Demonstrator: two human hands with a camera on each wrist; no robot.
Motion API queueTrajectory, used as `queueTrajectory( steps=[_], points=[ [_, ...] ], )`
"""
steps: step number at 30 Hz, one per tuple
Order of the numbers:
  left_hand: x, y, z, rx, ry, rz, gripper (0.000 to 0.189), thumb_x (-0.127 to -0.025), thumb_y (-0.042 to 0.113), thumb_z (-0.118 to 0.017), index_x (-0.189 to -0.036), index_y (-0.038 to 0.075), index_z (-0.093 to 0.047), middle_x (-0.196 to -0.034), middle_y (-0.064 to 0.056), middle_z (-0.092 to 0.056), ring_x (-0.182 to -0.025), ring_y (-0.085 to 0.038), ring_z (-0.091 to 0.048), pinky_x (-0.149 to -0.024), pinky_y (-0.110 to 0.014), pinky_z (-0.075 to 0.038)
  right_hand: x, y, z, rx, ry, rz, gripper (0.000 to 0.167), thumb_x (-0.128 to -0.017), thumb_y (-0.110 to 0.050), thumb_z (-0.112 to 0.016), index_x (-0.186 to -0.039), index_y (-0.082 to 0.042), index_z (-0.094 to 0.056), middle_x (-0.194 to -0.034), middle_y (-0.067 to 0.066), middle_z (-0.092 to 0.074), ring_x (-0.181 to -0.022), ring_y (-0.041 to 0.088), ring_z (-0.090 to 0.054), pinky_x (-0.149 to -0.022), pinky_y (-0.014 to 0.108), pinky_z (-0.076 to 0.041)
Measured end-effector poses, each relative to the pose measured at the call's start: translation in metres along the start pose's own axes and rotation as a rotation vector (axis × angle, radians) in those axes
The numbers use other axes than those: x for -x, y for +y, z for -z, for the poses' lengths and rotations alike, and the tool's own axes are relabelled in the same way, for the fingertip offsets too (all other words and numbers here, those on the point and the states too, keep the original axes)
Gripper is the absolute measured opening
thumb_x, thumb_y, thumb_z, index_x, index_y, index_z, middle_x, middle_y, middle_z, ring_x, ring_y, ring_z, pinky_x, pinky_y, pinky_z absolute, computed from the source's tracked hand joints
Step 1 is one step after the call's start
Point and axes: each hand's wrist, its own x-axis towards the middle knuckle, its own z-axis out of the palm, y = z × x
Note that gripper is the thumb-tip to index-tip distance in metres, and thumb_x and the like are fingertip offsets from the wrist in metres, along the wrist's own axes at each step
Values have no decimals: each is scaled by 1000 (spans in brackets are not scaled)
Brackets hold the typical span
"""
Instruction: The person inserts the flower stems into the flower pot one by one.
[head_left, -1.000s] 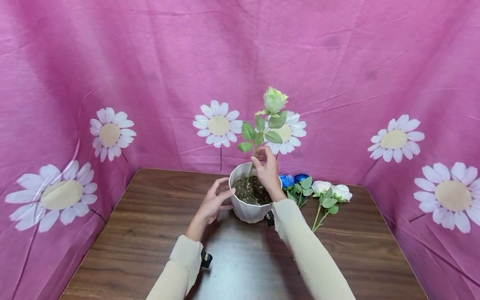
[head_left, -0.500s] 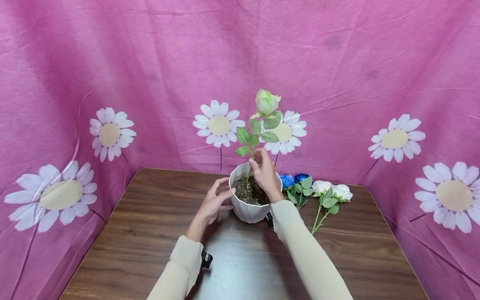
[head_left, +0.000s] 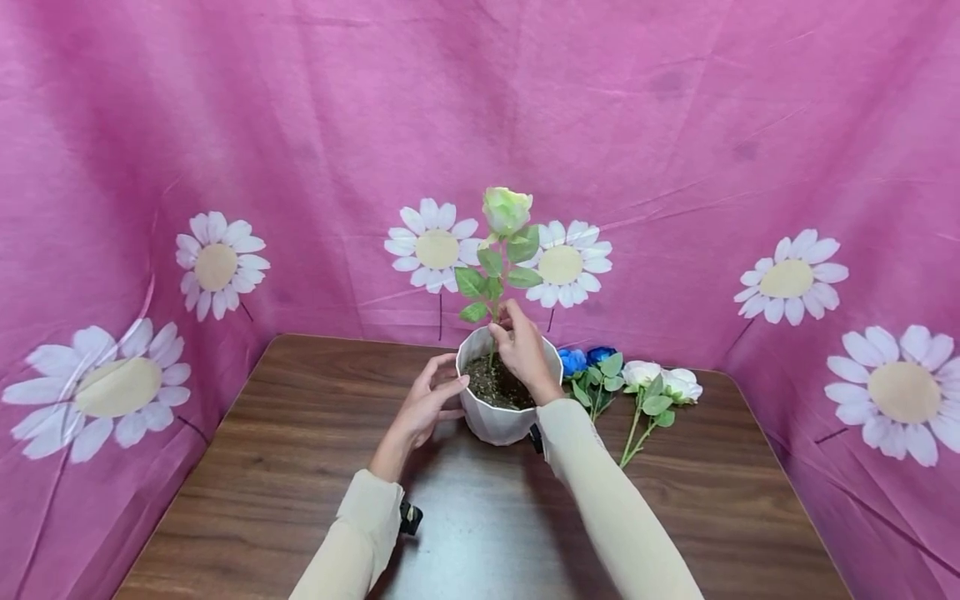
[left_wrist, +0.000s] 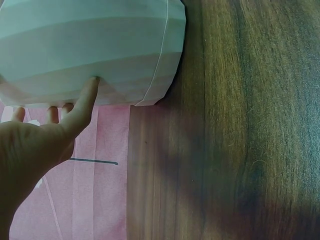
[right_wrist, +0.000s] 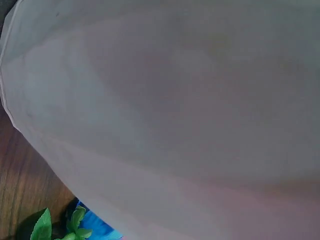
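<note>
A white faceted flower pot (head_left: 497, 423) filled with dark soil (head_left: 495, 385) stands on the table. One pale green rose (head_left: 507, 212) rises upright from the soil, its leaves above the rim. My right hand (head_left: 522, 348) reaches over the pot and pinches the rose's stem low down, between thumb and fingers. On the pot's left side my left hand (head_left: 429, 402) rests with fingers and thumb spread against the wall. The left wrist view shows its thumb (left_wrist: 86, 102) pressed on the pot's side. In the right wrist view the pot's wall (right_wrist: 150, 110) fills most of the picture and hides the right hand.
Blue roses (head_left: 585, 361) with green leaves lie right of the pot. Beside them are white roses (head_left: 663, 382), stems pointing toward me. The wooden table (head_left: 300, 433) is bordered by a pink cloth (head_left: 337, 125) printed with large daisies.
The rose has swung left and now stands more upright, its bloom a little lower. My right hand has moved slightly left and down with the stem. My left hand has stayed on the pot.
</note>
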Motion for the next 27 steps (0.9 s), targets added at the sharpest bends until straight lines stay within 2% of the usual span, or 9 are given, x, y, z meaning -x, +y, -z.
queueTrajectory(
  steps=[8, 11, 15, 18, 20, 23, 27],
  points=[
    [1, 3, 1, -17, 6, -10, 56, -96, 13, -67, -147, 10, -43, -140, -28, -41, -119, -36, -55, -86, -56, -58, 0, -5, 3, 35, -21, -8, 12, -96, -2, -66, -101, -6, -56, -98, 17, -69, -86, 33, -69, -78, 48, -58],
    [0, 3, 0, -16, 12, -1, 55, -97, 12, -67, -147, 11, -43, -139, -25, -43, -119, -34, -55, -86, -56, -58, -2, -6, 3, 39, -40, -14, 12, -96, -2, -66, -100, -7, -55, -98, 16, -69, -89, 32, -69, -80, 45, -59],
    [1, 1, 0, -10, 12, 7, 57, -96, 12, -68, -147, 12, -43, -140, -24, -42, -120, -35, -54, -89, -59, -56, -1, -9, 5, -44, -61, -43, 13, -95, 1, -66, -100, -3, -55, -95, 19, -66, -85, 35, -67, -75, 43, -59],
    [0, 1, -2, -5, 4, 2, 58, -95, 14, -69, -147, 11, -43, -141, -25, -41, -121, -36, -53, -92, -63, -53, -2, -10, 8, -130, -56, -76, 13, -94, 4, -66, -99, 2, -54, -92, 21, -63, -80, 41, -66, -71, 48, -60],
    [0, 1, -2, -5, 5, 6, 58, -95, 13, -68, -147, 11, -43, -141, -25, -41, -122, -36, -52, -93, -63, -53, -2, -9, 10, -149, -54, -101, 14, -94, 5, -67, -99, 4, -54, -92, 21, -63, -81, 42, -66, -71, 49, -61],
    [1, 1, -2, -9, 15, 8, 57, -96, 12, -68, -147, 10, -43, -140, -24, -42, -121, -36, -53, -92, -62, -53, 0, -7, 12, -125, -73, -126, 16, -94, 1, -69, -102, 4, -55, -97, 21, -65, -87, 39, -67, -76, 47, -61],
    [1, 0, -1, -8, 16, 2, 56, -96, 11, -67, -147, 9, -43, -141, -25, -42, -121, -36, -53, -93, -63, -53, 4, -7, 19, -39, -77, -121, 23, -94, -5, -72, -108, 1, -55, -104, 20, -68, -96, 34, -68, -84, 41, -60]
  ],
)
